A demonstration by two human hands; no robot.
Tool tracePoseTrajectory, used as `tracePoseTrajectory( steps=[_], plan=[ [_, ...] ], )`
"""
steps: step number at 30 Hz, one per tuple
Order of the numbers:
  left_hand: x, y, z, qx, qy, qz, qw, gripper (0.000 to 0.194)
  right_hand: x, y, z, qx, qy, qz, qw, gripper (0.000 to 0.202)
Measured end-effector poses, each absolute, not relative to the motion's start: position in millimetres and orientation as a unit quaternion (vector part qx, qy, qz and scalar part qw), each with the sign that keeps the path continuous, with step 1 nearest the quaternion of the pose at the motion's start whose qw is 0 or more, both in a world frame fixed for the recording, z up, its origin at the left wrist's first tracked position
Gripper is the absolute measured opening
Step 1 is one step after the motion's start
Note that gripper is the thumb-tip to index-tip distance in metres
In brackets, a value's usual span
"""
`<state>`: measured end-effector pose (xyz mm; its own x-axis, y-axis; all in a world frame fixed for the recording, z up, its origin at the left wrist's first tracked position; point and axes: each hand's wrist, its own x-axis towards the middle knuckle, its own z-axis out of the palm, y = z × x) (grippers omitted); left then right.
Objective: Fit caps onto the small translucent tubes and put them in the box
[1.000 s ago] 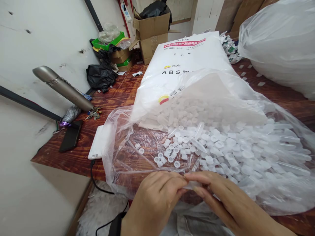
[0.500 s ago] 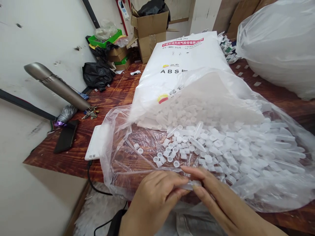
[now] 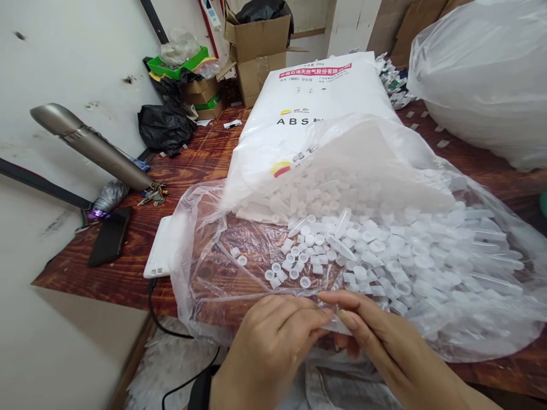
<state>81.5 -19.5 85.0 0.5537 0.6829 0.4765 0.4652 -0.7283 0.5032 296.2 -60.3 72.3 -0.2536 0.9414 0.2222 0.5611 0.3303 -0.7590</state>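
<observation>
The right hand (image 3: 391, 336) has shifted, pinching a smooth, translucent piece (image 3: 337, 325) with the left hand (image 3: 273, 339).

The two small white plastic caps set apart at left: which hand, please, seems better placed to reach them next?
Left, probably: the bare left hand is nearer the two caps; the bare right hand sits beyond it.

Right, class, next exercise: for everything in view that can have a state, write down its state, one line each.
left hand, pinching the plastic piece
right hand, fingertips against the same piece
plastic piece, partly hidden by fingers
clear bag, open, caps inside
white sack, lying, partly covered
cardboard box, flaps open
phone, lying flat, screen dark
white device, cable attached
</observation>
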Motion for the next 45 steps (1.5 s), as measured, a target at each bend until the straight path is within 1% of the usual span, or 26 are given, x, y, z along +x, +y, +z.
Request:
tracePoseTrajectory(
  steps=[3, 6, 9, 13, 16, 18, 20, 21, 22, 24, 26, 28, 32, 34, 37, 41, 43, 45],
  plan=[
    [80.6, -20.2, 78.9, 0.844, 0.352, 0.349, 0.206, 0.02, 297.5, -61.0, 74.3, -0.5, -0.768, 0.248, 0.314, 0.036],
    [80.4, -20.9, 76.8, 0.836, 0.351, 0.359, 0.221, 0.022, 299.8, -59.6, 75.1, -0.499, -0.77, 0.249, 0.31, 0.034],
    [79.8, -20.4, 77.9, 0.831, 0.359, 0.357, 0.232, 0.024, 299.6, -57.1, 75.4, -0.484, -0.784, 0.236, 0.308, 0.036],
    [77.8, -19.4, 77.6, 0.826, 0.377, 0.347, 0.235, 0.025, 294.6, -53.0, 75.8, -0.471, -0.795, 0.232, 0.305, 0.029],
    [75.6, -21.3, 75.3, 0.823, 0.384, 0.336, 0.25, 0.02, 290.0, -50.4, 76.9, -0.457, -0.804, 0.228, 0.305, 0.03],
    [73.5, -22.2, 74.6, 0.829, 0.382, 0.307, 0.27, 0.015, 288.2, -48.9, 78.8, -0.434, -0.81, 0.236, 0.315, 0.028],
    [71.2, -18.6, 75.3, 0.837, 0.377, 0.267, 0.293, 0.007, 288.1, -46.2, 79.8, -0.443, -0.801, 0.26, 0.309, 0.028],
    [70.4, -13.8, 76.3, 0.838, 0.378, 0.252, 0.301, 0.005, 288.7, -43.9, 79.1, -0.458, -0.793, 0.269, 0.299, 0.029],
    [70.1, -6.5, 77.6, 0.838, 0.384, 0.241, 0.304, 0.009, 289.6, -40.9, 77.0, -0.473, -0.788, 0.267, 0.29, 0.03],
    [72.2, 15.4, 80.8, 0.835, 0.42, 0.219, 0.28, 0.015, 291.2, -32.9, 68.5, -0.493, -0.793, 0.23, 0.275, 0.033],
    [79.0, 43.5, 83.9, 0.834, 0.463, 0.193, 0.231, 0.017, 291.6, -24.2, 56.1, -0.497, -0.808, 0.173, 0.265, 0.035],
    [89.7, 71.7, 85.8, 0.84, 0.476, 0.166, 0.203, 0.018, 290.9, -17.7, 44.1, -0.486, -0.823, 0.152, 0.253, 0.036],
    [111.3, 109.5, 84.5, 0.857, 0.469, 0.115, 0.177, 0.012, 292.5, -14.6, 33.7, -0.459, -0.84, 0.168, 0.236, 0.048],
    [117.1, 117.9, 82.2, 0.862, 0.469, 0.09, 0.17, 0.009, 296.7, -14.9, 34.4, -0.462, -0.838, 0.177, 0.231, 0.048],
    [117.9, 121.5, 79.6, 0.863, 0.473, 0.072, 0.165, 0.01, 303.9, -13.4, 38.8, -0.473, -0.829, 0.19, 0.229, 0.046],
    [107.2, 109.8, 82.7, 0.855, 0.482, 0.095, 0.17, 0.009, 309.0, -10.1, 49.9, -0.5, -0.806, 0.199, 0.246, 0.034],
    [99.6, 94.8, 87.0, 0.85, 0.481, 0.111, 0.183, 0.011, 309.8, -9.5, 56.3, -0.522, -0.769, 0.22, 0.296, 0.029],
    [92.6, 75.1, 91.2, 0.844, 0.471, 0.13, 0.221, 0.012, 310.0, -9.5, 61.4, -0.528, -0.722, 0.248, 0.373, 0.026]
  ],
)
